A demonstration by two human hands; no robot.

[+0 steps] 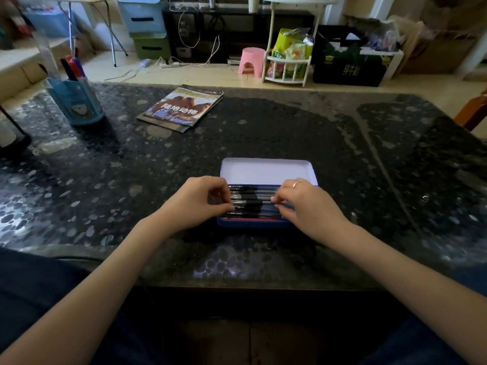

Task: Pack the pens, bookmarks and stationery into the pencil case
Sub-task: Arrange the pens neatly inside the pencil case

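Observation:
A blue tin pencil case (253, 223) lies open on the dark speckled table, its white-lined lid (267, 171) tipped back on the far side. Several black pens (251, 200) lie side by side across the tray, and a red strip (253, 219) shows along the near wall. My left hand (200, 200) rests on the pens' left ends, with fingertips pinching them. Over the right ends sits my right hand (305, 204), a ring on one finger, fingertips also on the pens. Both hands hide the tray's short sides.
A stack of magazines (181, 108) lies at the far middle of the table. A blue pen holder (75, 101) with markers stands far left, a dark object (10, 138) at the left edge. Beyond the table are a pink stool (251, 60) and a white rack (288, 64).

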